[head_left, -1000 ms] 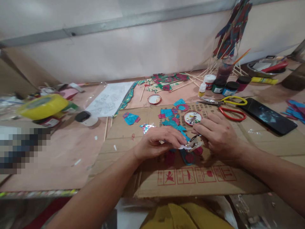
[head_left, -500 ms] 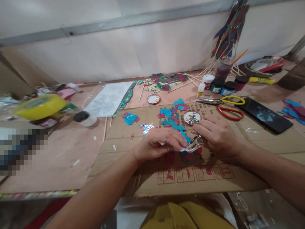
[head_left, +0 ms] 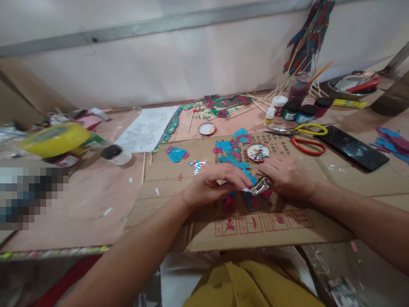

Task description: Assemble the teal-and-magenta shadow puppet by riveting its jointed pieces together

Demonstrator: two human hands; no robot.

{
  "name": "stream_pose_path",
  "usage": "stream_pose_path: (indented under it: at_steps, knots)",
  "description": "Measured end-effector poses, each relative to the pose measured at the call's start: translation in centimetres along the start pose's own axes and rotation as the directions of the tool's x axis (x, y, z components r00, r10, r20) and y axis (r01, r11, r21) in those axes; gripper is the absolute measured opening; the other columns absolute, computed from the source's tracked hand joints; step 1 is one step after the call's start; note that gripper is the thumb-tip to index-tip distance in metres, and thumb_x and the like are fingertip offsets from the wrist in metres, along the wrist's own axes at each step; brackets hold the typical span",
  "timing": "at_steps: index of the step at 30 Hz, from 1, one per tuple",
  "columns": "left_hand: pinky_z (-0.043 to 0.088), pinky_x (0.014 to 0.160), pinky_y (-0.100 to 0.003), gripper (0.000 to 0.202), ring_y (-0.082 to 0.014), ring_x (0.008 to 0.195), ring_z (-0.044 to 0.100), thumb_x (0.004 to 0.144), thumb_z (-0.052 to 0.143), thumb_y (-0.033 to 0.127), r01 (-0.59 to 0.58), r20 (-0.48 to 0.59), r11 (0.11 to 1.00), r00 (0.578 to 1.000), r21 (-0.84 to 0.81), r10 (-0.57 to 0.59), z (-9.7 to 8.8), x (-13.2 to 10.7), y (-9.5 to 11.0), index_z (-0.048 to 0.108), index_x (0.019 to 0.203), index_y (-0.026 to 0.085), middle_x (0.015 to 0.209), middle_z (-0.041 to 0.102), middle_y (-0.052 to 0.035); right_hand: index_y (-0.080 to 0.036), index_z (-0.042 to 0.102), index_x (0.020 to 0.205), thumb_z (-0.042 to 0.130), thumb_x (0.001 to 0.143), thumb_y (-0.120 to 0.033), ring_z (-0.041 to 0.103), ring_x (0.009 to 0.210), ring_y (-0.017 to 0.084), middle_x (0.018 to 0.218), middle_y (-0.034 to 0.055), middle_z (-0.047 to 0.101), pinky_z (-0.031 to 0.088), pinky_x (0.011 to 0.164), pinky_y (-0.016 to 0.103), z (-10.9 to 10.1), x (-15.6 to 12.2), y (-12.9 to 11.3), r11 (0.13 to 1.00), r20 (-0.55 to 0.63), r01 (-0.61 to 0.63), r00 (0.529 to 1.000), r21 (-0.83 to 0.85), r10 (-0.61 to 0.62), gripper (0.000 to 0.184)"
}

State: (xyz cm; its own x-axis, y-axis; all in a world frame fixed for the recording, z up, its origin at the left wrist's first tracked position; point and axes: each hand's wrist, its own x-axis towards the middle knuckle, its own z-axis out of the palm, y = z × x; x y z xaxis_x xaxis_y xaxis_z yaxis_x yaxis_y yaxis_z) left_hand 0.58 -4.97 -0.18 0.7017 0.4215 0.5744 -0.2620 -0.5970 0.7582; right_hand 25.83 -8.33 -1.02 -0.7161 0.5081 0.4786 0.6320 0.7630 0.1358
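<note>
My left hand [head_left: 217, 181] pinches a small white piece [head_left: 246, 189] between thumb and fingers. My right hand [head_left: 289, 175] is closed around a small shiny silver metal tool [head_left: 260, 186], whose jaw end meets the white piece; its exact kind is unclear. Beneath both hands lie several blue and magenta painted cutouts [head_left: 228, 147] on a flat cardboard sheet [head_left: 204, 236]. Just beyond my right fingers sits a round lid [head_left: 248, 154] with small shiny bits in it. A shimmering cutout [head_left: 197, 165] lies behind my left hand.
Scissors with yellow and red handles [head_left: 308, 147] rest beside a black phone [head_left: 354, 149]. Paint jars [head_left: 307, 115] and a small glue bottle [head_left: 269, 116] stand behind. On the left are a drawing sheet [head_left: 145, 128], a white jar with black lid [head_left: 116, 155] and yellow tape [head_left: 57, 138].
The view has shifted slightly, so the scene sits a little higher. Both hands keep their hold, with the metal tool still at the white piece.
</note>
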Motion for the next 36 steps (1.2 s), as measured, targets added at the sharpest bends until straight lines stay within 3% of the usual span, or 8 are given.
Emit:
stream_pose_path:
  at_steps: [7, 14, 18, 23, 31, 36]
  knots:
    - [0.060, 0.085, -0.030, 0.003, -0.0185, 0.092, 0.075, 0.089, 0.070, 0.018, 0.115, -0.125, 0.993, 0.986, 0.035, -0.110, -0.3, -0.3, -0.3, 0.073, 0.089, 0.017, 0.094, 0.078, -0.0103, -0.015, 0.065, 0.107, 0.048, 0.090, -0.011, 0.053, 0.088, 0.025, 0.092, 0.0111, 0.067, 0.041, 0.080, 0.038, -0.4, 1.0, -0.1, 0.992, -0.050, -0.112, 0.993, -0.054, 0.110, 0.024]
    - [0.059, 0.091, -0.038, 0.010, -0.0226, 0.098, 0.074, 0.093, 0.065, 0.022, -0.082, 0.024, 0.993, 0.997, 0.090, 0.080, -0.7, 0.0, -0.4, 0.074, 0.095, 0.018, 0.099, 0.078, -0.0137, -0.020, 0.063, 0.116, 0.047, 0.089, -0.006, 0.048, 0.091, 0.024, 0.094, 0.0083, 0.061, 0.036, 0.083, 0.038, -0.1, 0.4, 0.0, 0.981, -0.119, -0.134, 0.986, -0.141, 0.118, 0.034]
    - [0.059, 0.092, -0.036, 0.014, -0.0217, 0.098, 0.074, 0.092, 0.065, 0.017, -0.066, 0.085, 0.988, 0.995, 0.142, 0.054, -0.8, 0.1, -0.1, 0.075, 0.101, 0.020, 0.098, 0.078, -0.0124, -0.022, 0.059, 0.123, 0.044, 0.088, -0.002, 0.047, 0.091, 0.024, 0.094, 0.0079, 0.059, 0.035, 0.079, 0.038, 0.0, 0.3, -0.3, 0.973, -0.141, -0.177, 0.978, -0.151, 0.157, 0.043]
    - [0.060, 0.090, -0.033, 0.018, -0.0201, 0.097, 0.074, 0.092, 0.065, 0.018, -0.032, 0.078, 0.981, 0.997, 0.190, 0.017, -0.7, 0.0, 0.2, 0.076, 0.105, 0.021, 0.099, 0.078, -0.0118, -0.022, 0.052, 0.134, 0.046, 0.086, -0.001, 0.047, 0.090, 0.026, 0.094, 0.0082, 0.058, 0.034, 0.077, 0.039, 0.0, 0.3, -0.7, 0.969, -0.149, -0.204, 0.972, -0.136, 0.184, 0.052]
    - [0.058, 0.092, -0.033, 0.023, -0.0203, 0.099, 0.073, 0.097, 0.058, 0.027, -0.007, 0.114, 0.986, 0.993, 0.167, -0.012, -0.8, -0.1, 0.2, 0.078, 0.108, 0.023, 0.104, 0.077, -0.0139, -0.018, 0.045, 0.134, 0.046, 0.088, -0.002, 0.045, 0.088, 0.027, 0.093, 0.0088, 0.059, 0.035, 0.079, 0.040, -0.2, 0.6, -1.0, 0.963, -0.153, -0.187, 0.976, -0.194, 0.158, 0.049]
    - [0.057, 0.091, -0.032, 0.024, -0.0195, 0.097, 0.073, 0.098, 0.056, 0.025, -0.035, 0.139, 0.982, 0.990, 0.184, 0.009, -0.8, 0.0, 0.3, 0.077, 0.108, 0.021, 0.102, 0.077, -0.0141, -0.019, 0.044, 0.136, 0.044, 0.086, -0.001, 0.045, 0.088, 0.027, 0.094, 0.0090, 0.059, 0.034, 0.080, 0.041, 0.2, 0.5, -1.2, 0.964, -0.164, -0.198, 0.972, -0.175, 0.170, 0.054]
